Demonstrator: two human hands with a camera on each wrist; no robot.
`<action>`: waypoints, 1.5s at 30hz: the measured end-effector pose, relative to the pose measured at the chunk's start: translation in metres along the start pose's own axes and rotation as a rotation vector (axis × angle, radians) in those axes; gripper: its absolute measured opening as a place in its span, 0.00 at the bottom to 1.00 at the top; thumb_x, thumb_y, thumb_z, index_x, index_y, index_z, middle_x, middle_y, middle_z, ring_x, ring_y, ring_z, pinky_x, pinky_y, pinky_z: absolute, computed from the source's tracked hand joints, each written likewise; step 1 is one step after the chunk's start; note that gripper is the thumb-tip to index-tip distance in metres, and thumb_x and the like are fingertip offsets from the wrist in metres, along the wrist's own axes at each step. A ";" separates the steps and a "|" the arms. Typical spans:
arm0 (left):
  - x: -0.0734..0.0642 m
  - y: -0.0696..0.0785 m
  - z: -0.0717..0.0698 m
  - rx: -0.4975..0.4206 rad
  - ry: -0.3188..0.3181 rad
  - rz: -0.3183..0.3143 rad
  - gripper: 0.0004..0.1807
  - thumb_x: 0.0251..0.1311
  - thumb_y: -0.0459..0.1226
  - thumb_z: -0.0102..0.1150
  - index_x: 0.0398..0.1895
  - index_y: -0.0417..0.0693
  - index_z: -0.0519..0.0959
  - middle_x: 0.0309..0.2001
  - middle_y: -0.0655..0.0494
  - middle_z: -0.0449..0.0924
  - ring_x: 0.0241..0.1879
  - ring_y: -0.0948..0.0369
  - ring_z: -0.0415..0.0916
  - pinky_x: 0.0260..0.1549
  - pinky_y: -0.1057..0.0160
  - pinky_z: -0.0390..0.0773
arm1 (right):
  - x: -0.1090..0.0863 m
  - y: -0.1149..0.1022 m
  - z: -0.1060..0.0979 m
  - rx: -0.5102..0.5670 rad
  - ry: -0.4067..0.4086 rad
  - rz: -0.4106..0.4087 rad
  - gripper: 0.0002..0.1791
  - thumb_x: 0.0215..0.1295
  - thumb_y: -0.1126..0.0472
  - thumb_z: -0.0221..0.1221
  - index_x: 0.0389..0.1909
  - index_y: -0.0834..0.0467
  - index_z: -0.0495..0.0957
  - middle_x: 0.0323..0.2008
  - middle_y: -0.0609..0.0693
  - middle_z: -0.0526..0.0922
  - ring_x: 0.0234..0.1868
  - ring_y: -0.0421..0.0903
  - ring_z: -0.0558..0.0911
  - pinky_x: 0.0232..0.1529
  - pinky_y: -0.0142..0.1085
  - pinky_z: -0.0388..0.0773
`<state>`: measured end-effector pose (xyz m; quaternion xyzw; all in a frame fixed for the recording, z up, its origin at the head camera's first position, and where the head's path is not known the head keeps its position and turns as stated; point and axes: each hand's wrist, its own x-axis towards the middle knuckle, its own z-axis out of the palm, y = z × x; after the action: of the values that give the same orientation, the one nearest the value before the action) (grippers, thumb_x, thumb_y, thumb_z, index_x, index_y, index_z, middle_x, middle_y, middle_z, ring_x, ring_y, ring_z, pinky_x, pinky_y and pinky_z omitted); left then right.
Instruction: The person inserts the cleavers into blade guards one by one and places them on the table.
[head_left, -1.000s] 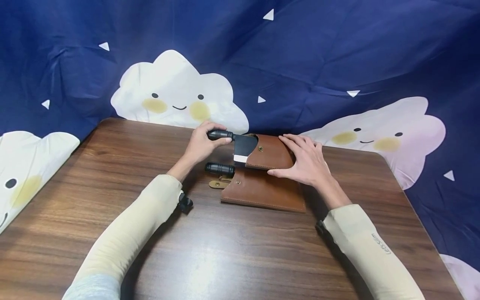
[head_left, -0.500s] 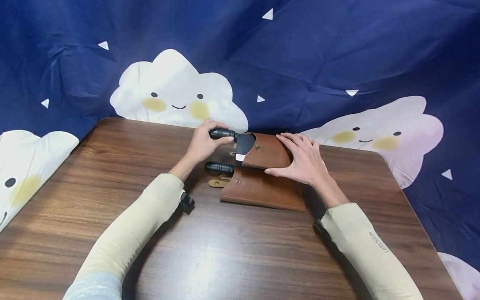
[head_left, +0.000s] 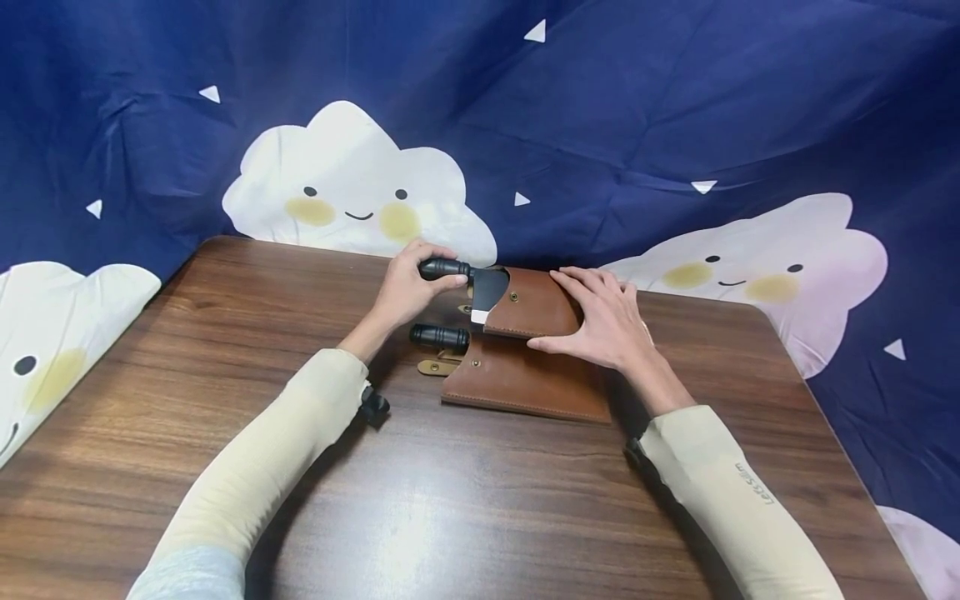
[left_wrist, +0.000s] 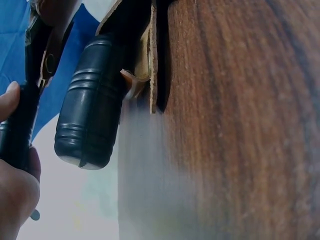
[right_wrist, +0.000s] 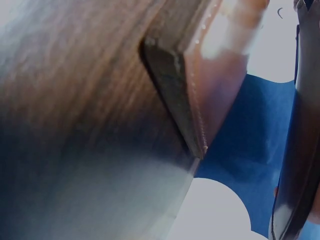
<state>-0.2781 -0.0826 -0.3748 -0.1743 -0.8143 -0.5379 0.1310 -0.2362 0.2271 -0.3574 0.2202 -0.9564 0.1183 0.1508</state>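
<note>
In the head view my left hand [head_left: 402, 287] grips the black handle of a cleaver [head_left: 490, 290], thumb along its side. Most of the dark blade sits inside a brown leather sheath [head_left: 534, 302]; a strip with a bright edge shows at the mouth. My right hand [head_left: 611, 321] holds that sheath at its far end, thumb below and fingers on top. Just under it lies a second, larger brown sheath [head_left: 525, 383] with a black handle [head_left: 439, 337] sticking out to the left. The left wrist view shows that second handle [left_wrist: 87, 105] close up.
A tan snap strap [head_left: 437, 367] juts from the lower sheath's mouth. Everything is on a wooden table [head_left: 337, 500] whose back edge meets a blue curtain [head_left: 600, 100] printed with clouds.
The cleaver has gone a little deeper into the upper sheath. My left hand shifted slightly right and my right hand, with the sheath, slightly left. The lower sheath stayed put.
</note>
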 end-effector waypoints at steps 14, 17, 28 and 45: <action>0.000 0.002 0.000 0.023 0.023 0.016 0.20 0.52 0.37 0.79 0.46 0.41 0.85 0.44 0.50 0.77 0.47 0.55 0.74 0.52 0.59 0.72 | 0.002 -0.005 0.001 -0.007 0.022 0.000 0.63 0.34 0.15 0.65 0.71 0.49 0.72 0.67 0.49 0.72 0.63 0.54 0.67 0.48 0.55 0.59; 0.000 0.003 0.002 0.041 0.025 0.032 0.19 0.52 0.37 0.79 0.46 0.41 0.85 0.43 0.49 0.77 0.46 0.54 0.74 0.51 0.58 0.73 | 0.003 -0.006 0.003 -0.007 0.013 0.010 0.63 0.34 0.15 0.65 0.71 0.49 0.72 0.67 0.50 0.72 0.62 0.55 0.68 0.49 0.56 0.59; -0.001 0.004 0.003 0.035 0.028 0.023 0.20 0.52 0.37 0.79 0.47 0.42 0.84 0.43 0.49 0.75 0.45 0.53 0.74 0.51 0.57 0.73 | 0.004 -0.007 0.001 -0.007 0.028 -0.003 0.63 0.34 0.16 0.66 0.71 0.48 0.72 0.67 0.50 0.71 0.62 0.55 0.68 0.47 0.56 0.59; -0.001 0.001 0.005 0.040 0.048 0.011 0.20 0.52 0.37 0.79 0.47 0.41 0.84 0.45 0.49 0.78 0.49 0.53 0.75 0.54 0.57 0.72 | 0.007 -0.009 0.003 -0.035 0.009 0.000 0.63 0.34 0.15 0.64 0.72 0.48 0.72 0.68 0.50 0.71 0.64 0.56 0.67 0.49 0.58 0.60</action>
<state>-0.2771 -0.0774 -0.3763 -0.1632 -0.8206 -0.5247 0.1572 -0.2389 0.2153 -0.3564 0.2171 -0.9576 0.1024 0.1591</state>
